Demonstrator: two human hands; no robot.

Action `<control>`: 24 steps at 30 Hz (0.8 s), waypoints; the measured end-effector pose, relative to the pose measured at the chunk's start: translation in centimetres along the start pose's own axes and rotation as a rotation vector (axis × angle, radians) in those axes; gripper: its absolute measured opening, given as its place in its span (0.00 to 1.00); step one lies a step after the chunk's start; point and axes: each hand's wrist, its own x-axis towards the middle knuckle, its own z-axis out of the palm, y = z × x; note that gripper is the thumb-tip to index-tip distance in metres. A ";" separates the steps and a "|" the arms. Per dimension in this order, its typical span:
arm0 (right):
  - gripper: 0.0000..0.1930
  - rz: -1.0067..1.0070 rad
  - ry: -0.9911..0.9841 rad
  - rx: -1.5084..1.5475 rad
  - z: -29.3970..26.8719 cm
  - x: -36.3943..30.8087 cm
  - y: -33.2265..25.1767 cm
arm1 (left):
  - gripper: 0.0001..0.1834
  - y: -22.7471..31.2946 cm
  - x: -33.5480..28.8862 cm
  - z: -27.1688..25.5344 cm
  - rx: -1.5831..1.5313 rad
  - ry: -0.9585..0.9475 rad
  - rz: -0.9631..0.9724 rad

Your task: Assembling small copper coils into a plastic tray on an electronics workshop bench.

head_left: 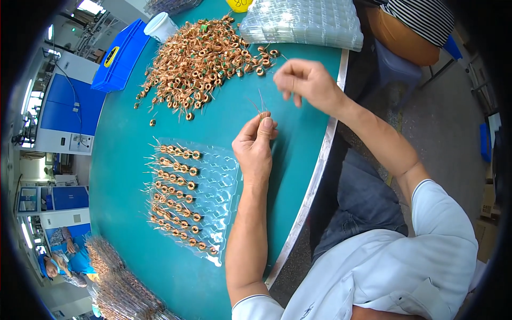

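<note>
My left hand [256, 145] is closed, pinching a small copper-wound ring coil [264, 114] between thumb and fingers. Thin wire leads stick up from the coil, which is mostly hidden by the fingertips. Above and to the right of it, apart from the coil, is my right hand [306, 85]. Its fingers are curled in and blurred by motion; whatever they pinch, if anything, cannot be made out. Left of my left forearm lies a clear plastic blister tray [216, 178], its left part filled with rows of copper coils [176, 177], leads pointing mostly left.
A large heap of copper coils [192, 64] covers the far part of the green table [128, 176]. Beyond it are a blue bin [121, 56], a white tub [160, 26] and stacked clear trays [301, 21]. More filled trays [120, 282] stand near left. Another person [408, 29] sits far right.
</note>
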 end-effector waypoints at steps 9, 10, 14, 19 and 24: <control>0.09 0.133 -0.298 -0.235 3.1 0.4 -0.8 | 0.14 0.0 0.1 -0.7 0.127 0.040 0.013; 0.09 0.057 -0.205 -0.281 3.2 1.0 -0.5 | 0.14 0.0 0.1 -0.6 0.169 0.020 0.054; 0.11 -0.124 -0.302 -0.348 5.9 4.0 -3.5 | 0.16 0.7 -0.1 0.4 0.420 -0.010 0.260; 0.09 -0.176 -0.767 -0.337 18.6 3.6 -3.0 | 0.12 -1.6 -0.7 -1.0 0.683 -0.043 0.521; 0.09 -0.223 -0.876 -0.497 23.7 2.5 -1.4 | 0.11 -1.7 -0.7 1.0 0.559 -0.085 0.555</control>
